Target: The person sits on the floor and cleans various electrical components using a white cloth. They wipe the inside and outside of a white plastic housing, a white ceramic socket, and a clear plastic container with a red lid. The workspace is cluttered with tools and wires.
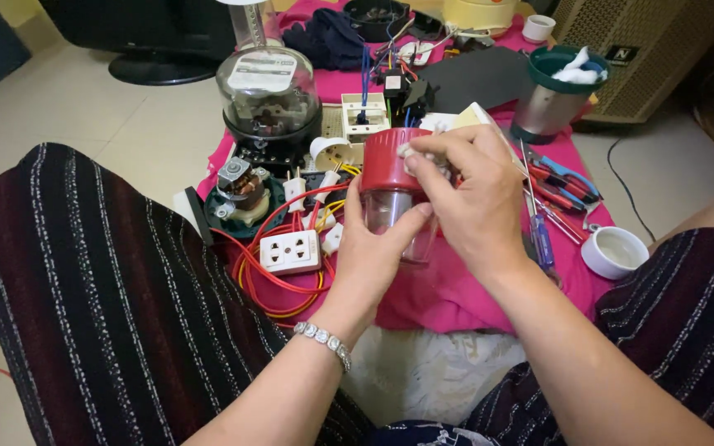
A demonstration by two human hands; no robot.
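While left hand (369, 248) cups the clear jar (398, 216) from below, right hand (473, 198) pinches a white wad (423, 151) against its red cap (394, 159). Left: white socket (289, 251), red wire coil (270, 285). Right: screwdrivers (543, 223), white cup (615, 251).

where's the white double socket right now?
In the head view, the white double socket lies on the pink cloth, left of centre, among red and yellow wires, just left of the left hand holding the red-capped clear jar.

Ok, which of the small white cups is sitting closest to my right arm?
The white cup at the pink cloth's right edge; the other white cup sits far back.
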